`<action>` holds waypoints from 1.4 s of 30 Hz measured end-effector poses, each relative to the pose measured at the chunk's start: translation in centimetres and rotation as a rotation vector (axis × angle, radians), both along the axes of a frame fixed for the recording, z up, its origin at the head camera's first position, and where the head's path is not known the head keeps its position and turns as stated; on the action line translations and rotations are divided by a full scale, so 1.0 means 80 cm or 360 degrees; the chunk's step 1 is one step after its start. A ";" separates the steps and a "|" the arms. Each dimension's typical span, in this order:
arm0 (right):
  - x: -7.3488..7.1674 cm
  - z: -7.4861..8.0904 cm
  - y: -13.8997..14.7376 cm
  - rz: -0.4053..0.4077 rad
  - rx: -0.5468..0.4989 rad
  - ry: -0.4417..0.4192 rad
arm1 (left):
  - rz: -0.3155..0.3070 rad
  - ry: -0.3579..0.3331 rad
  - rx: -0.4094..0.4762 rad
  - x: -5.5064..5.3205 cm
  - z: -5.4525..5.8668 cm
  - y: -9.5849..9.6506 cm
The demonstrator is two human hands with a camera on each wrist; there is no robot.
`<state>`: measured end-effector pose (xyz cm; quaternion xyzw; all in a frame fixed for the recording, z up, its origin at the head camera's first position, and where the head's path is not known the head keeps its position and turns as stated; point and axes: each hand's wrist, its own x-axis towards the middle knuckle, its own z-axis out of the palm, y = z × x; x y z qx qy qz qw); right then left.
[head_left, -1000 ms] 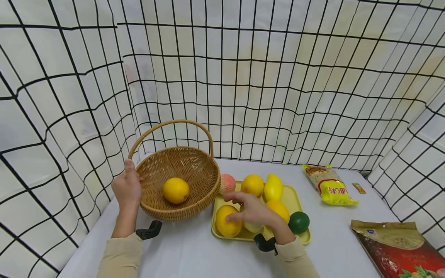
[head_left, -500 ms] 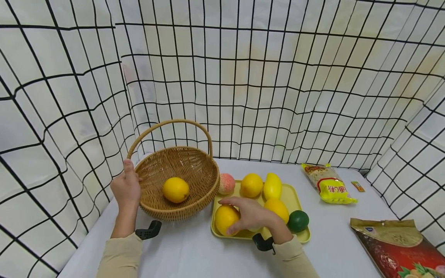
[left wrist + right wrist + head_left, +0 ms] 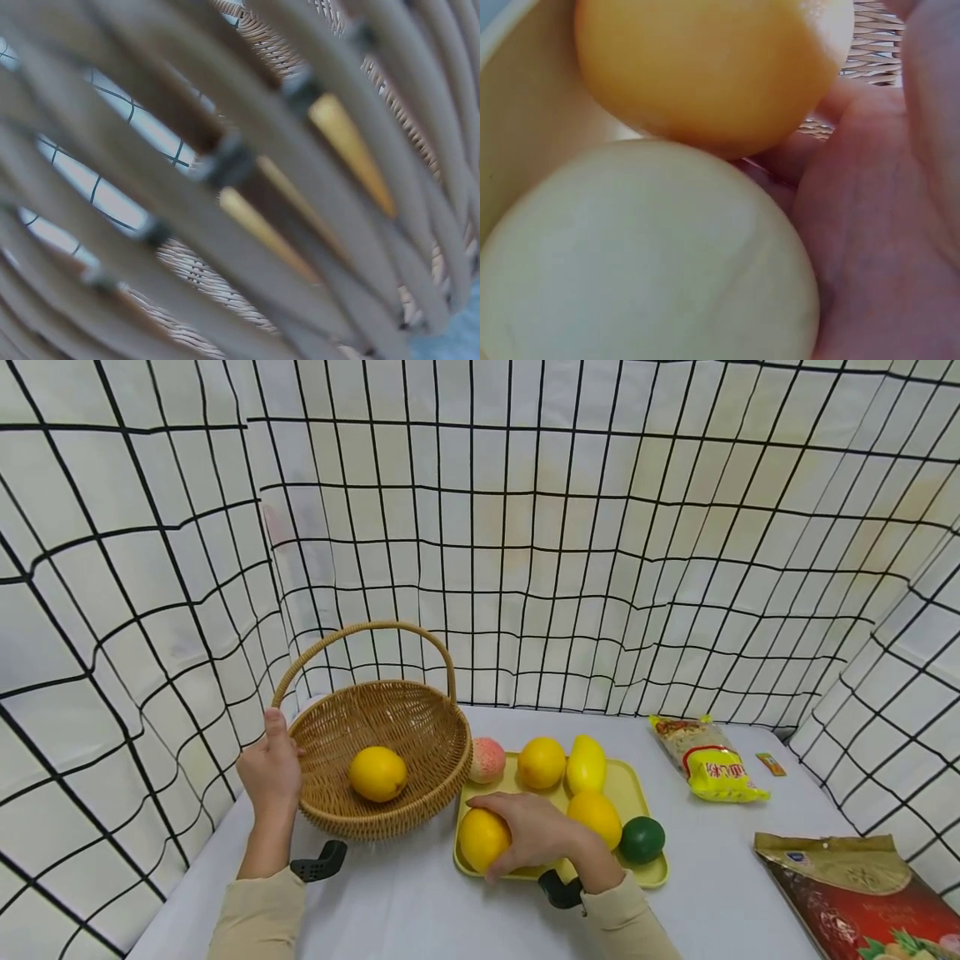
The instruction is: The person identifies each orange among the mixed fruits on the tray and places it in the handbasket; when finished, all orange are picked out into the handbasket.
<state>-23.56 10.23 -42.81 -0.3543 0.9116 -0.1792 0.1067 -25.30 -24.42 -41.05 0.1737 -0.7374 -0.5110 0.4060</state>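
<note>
In the head view my left hand (image 3: 273, 772) grips the side of a wicker basket (image 3: 438, 797) by the foot of its arched handle. The basket tilts toward me, with one yellow-orange fruit (image 3: 378, 774) inside. My right hand (image 3: 536, 831) curls its fingers and thumb round an orange (image 3: 480, 841) at the front left of a yellow tray (image 3: 630, 785). A pale round fruit (image 3: 645, 262) sits under that palm in the right wrist view, beside the orange (image 3: 712, 67). Only the basket's weave (image 3: 217, 180) fills the left wrist view, blurred, with yellow showing through.
Also on the tray are a round orange fruit (image 3: 541, 763), a mango (image 3: 587, 765), another orange-yellow fruit (image 3: 595, 818) and a dark green fruit (image 3: 642, 840). A pink peach (image 3: 487, 760) lies beside the basket. Rightward are a yellow food bag (image 3: 708, 760), a small packet (image 3: 770, 764) and a red-gold bag (image 3: 862, 893).
My right hand has come down and its fingers and thumb have closed round the orange from above. The left hand and basket stay in place, apart from a slight view shift.
</note>
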 end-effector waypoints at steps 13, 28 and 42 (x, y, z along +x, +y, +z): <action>0.006 0.005 0.006 -0.0108 -0.0314 -0.0146 | 0.0010 0.0026 -0.0029 -0.001 -0.003 0.004; 0.018 0.047 0.013 -0.0215 -0.0556 -0.0113 | -0.0014 0.0068 -0.0044 -0.001 0.006 0.002; 0.002 0.047 0.031 -0.0858 -0.0966 0.0000 | 0.0011 0.0062 -0.0037 0.001 0.000 0.001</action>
